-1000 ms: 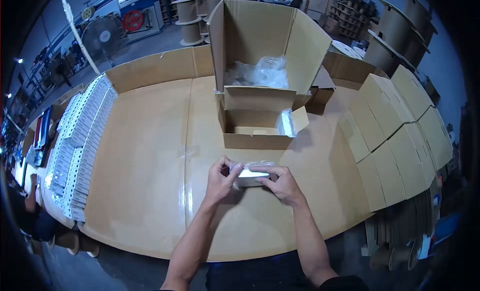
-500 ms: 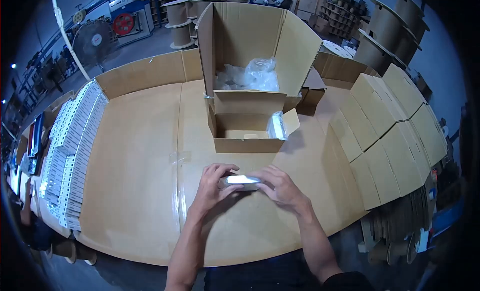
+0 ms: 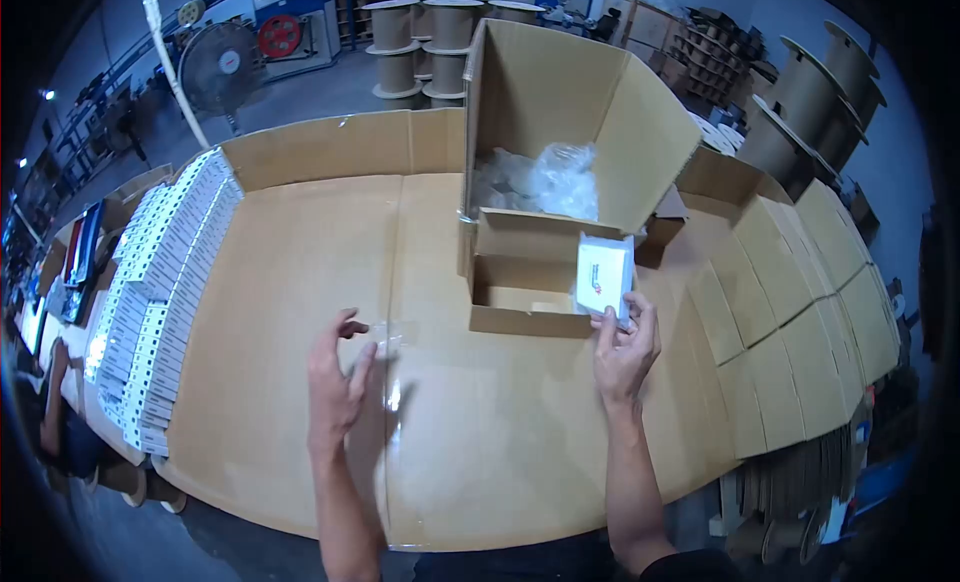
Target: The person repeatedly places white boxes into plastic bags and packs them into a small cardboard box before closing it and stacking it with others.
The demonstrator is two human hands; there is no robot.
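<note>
My right hand [image 3: 627,352] grips a small flat white box [image 3: 604,272] by its lower right corner, thumb in front. The white box has a small printed logo on its face and is held upright over the right end of an open brown carton [image 3: 520,320]. Part of a clear plastic wrapping shows at the white box's left edge. My left hand [image 3: 340,387] is over the cardboard-covered table [image 3: 290,312] left of the carton, fingers curved and apart, with nothing in it.
Behind the carton stands a taller open box [image 3: 640,142] holding clear plastic bags [image 3: 560,182]. Stacks of small white boxes [image 3: 165,252] line the left edge. Closed brown cartons [image 3: 790,312] are piled at right. A person's arm [image 3: 55,392] shows at far left.
Both hands were on the white box near the table's front. My right hand has carried it forward and right to the carton; my left hand has let go and moved left. The view has shifted.
</note>
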